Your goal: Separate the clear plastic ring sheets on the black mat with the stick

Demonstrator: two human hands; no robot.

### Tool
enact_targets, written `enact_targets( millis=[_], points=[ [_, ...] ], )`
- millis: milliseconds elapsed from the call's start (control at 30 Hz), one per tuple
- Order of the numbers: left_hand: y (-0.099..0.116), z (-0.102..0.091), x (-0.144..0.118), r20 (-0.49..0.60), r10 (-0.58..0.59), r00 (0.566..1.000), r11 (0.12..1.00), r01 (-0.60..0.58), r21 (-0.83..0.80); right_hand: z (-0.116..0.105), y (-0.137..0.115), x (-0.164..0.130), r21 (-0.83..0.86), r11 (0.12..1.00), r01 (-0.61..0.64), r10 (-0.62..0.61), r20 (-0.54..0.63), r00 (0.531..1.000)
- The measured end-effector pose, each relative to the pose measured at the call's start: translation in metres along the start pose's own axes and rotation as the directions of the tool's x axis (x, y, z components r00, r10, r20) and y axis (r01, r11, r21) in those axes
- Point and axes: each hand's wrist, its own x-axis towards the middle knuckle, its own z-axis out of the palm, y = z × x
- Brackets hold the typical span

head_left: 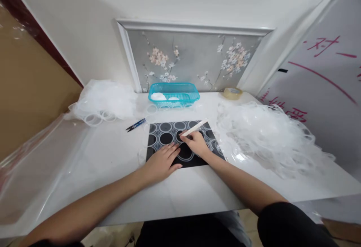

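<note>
Pressing my left hand [163, 160] flat, fingers together, on the near edge of the black mat [180, 145] at the middle of the white table [113, 153], I keep it from sliding. My right hand [196, 143] pinches a thin white stick [194, 128] near its lower end, wrist low, tip at one of the clear rings [185, 152] lying on the mat. Those rings look feather-light, floppy and slick, so I would judge them best taken by the rim.
</note>
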Motion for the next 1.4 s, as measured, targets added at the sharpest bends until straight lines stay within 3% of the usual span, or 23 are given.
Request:
enact_targets(
  millis=[700, 833, 933, 1100, 1167, 1267, 1333, 1400],
  points=[
    [0.005, 0.004, 0.000, -0.031, 0.008, 1.000, 1.000, -0.007, 0.024, 0.000, -0.007, -0.005, -0.090, 0.996, 0.025, -0.027, -0.026, 0.999],
    [0.005, 0.003, 0.000, 0.006, 0.006, 1.000, 0.997, -0.007, 0.073, 0.000, -0.006, -0.007, -0.205, 0.974, 0.098, -0.095, 0.022, 0.995],
    [0.005, 0.000, 0.001, 0.024, 0.000, 1.000, 0.997, -0.001, 0.077, 0.004, -0.006, -0.013, -0.375, 0.898, 0.231, -0.201, 0.118, 0.972],
    [0.004, -0.003, 0.003, 0.094, -0.007, 0.996, 0.997, -0.001, 0.081, 0.008, -0.013, -0.013, -0.642, 0.633, 0.433, -0.282, 0.329, 0.901],
    [0.003, -0.002, 0.003, 0.097, -0.007, 0.995, 0.997, -0.001, 0.080, 0.002, -0.014, -0.004, -0.704, 0.603, 0.375, -0.276, 0.257, 0.926],
    [0.000, -0.001, 0.001, 0.083, 0.005, 0.997, 0.998, -0.010, 0.061, -0.015, -0.009, 0.016, -0.728, 0.673, 0.134, -0.234, -0.037, 0.972],
    [-0.002, 0.000, -0.001, 0.093, 0.005, 0.996, 0.998, -0.011, 0.058, -0.028, -0.003, 0.026, -0.690, 0.724, 0.005, -0.177, -0.178, 0.968],
    [-0.003, -0.001, -0.001, 0.114, -0.005, 0.993, 0.998, -0.003, 0.069, -0.042, 0.003, 0.032, -0.666, 0.744, -0.055, -0.145, -0.241, 0.960]
  ],
)
